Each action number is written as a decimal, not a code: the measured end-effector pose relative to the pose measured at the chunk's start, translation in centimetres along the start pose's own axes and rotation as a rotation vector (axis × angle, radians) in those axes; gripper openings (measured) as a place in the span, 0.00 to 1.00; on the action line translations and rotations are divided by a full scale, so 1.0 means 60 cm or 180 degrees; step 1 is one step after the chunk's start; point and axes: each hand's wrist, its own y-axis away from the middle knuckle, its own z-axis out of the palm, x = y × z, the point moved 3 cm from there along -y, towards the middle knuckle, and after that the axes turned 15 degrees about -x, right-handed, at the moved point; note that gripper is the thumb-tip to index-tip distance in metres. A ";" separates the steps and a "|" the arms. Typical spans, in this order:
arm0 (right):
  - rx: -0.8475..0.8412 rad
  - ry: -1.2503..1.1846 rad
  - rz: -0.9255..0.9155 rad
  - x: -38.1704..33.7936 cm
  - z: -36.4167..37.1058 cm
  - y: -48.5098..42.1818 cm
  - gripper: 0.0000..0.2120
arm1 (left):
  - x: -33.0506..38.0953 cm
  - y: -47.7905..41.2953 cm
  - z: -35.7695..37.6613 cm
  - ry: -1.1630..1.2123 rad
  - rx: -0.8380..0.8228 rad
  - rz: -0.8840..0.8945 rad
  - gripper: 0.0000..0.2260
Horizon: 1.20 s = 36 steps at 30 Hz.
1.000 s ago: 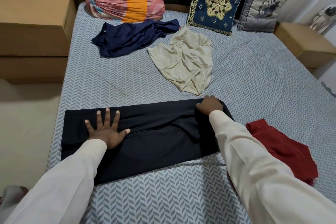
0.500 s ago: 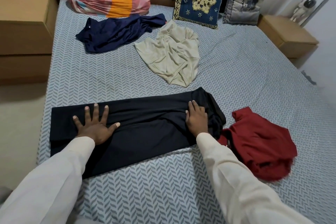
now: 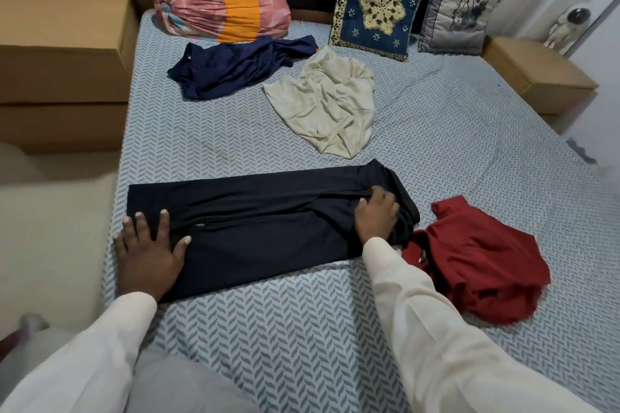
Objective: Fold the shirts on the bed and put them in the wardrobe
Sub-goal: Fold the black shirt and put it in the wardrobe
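The left hand (image 3: 151, 253) lies flat with its fingers spread wide, palm down on the near-left end of the long black shirt folded into a soft narrow band (image 3: 261, 225), pinning that end to the blue-and-white chevron bedsheet (image 3: 302, 329). The band runs from under this hand across to the right hand (image 3: 375, 220), which rests on the far end with its fingers curled over a bunched fold; whether it actually pinches the cloth or only presses on it is hard to tell from this angle. Judging by this, the step in hand is the folding of the first shirt: the sides look already turned in, and the lengthwise folds are not yet made. The next move likely calls for the right hand to take a firm hold of its end and carry it over toward the left hand, while the left keeps the band from sliding, then a flattening pass. Beyond the left hand lies a crumpled navy-blue shirt (image 3: 235, 67), unfolded; beyond the right hand, a rumpled cream shirt (image 3: 328, 107), also unfolded. Just beside the right wrist, touching the black band's end, sits a heaped dark-red shirt (image 3: 476, 261). Three shirts therefore wait, and no wardrobe is in view, so the task seems early.
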 end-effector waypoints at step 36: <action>-0.2738 0.0282 -0.1084 -0.575 0.280 0.260 0.28 | -0.077 0.078 -0.035 0.3466 -0.0522 -0.0248 0.08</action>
